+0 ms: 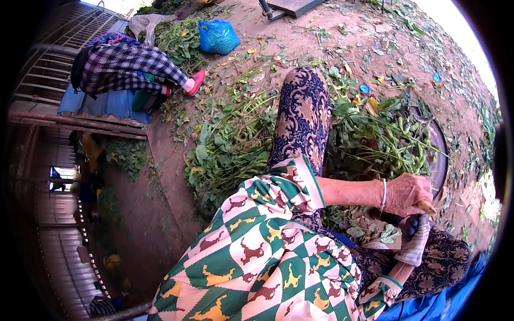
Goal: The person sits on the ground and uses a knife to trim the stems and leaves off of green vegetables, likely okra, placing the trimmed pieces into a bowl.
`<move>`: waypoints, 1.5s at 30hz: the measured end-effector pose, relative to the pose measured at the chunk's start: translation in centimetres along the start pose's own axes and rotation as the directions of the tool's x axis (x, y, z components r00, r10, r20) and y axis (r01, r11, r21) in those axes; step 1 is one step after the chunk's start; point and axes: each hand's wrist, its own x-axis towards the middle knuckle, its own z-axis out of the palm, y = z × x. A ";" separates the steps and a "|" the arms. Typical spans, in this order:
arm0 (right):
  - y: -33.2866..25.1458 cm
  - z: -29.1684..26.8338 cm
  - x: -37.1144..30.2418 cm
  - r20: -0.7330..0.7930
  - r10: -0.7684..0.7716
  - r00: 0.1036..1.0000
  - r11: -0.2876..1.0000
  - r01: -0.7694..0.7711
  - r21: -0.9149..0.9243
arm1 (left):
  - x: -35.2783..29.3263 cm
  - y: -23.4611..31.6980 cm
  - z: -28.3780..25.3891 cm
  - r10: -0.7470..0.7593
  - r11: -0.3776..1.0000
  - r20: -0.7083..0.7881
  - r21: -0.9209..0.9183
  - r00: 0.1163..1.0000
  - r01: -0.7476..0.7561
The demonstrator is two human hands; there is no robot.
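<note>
My left hand [406, 196], with a white bangle at the wrist, is closed beside my right hand. Its fingers curl inward, and what they hold is hidden. A grey striped cloth covering [416, 247] wraps my right hand [411, 227], which has a dark covering near its fingers. That hand meets the left just above my patterned knee, and its fingers are too hidden to read. Beyond my left forearm lies a heap of leafy plants with green pods [386, 134], partly over a round, shallow purplish basin [441, 155].
More uprooted leafy plants [230, 144] lie left of my raised knee. A blue plastic bag [218, 37] stands farther back. Near it a person in checked trousers [120, 67] bends beside a metal-barred frame [45, 75]. Loose leaves litter the earth floor [364, 37].
</note>
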 end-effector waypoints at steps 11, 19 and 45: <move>1.1 -1.1 1.8 0.093 -0.114 0.989 0.955 0.135 -0.264 | -0.1 -0.9 -0.3 -0.810 0.269 0.256 -0.637 0.528 0.722; 0.6 0.4 1.0 0.015 -0.041 0.999 0.844 0.042 -0.535 | -0.3 -0.2 0.7 -0.668 0.695 0.047 -0.320 0.743 0.644; 2.9 -0.6 2.4 0.072 -0.186 0.980 0.836 0.197 -0.513 | -0.1 0.1 -0.4 -0.578 0.782 0.120 -0.203 0.807 0.590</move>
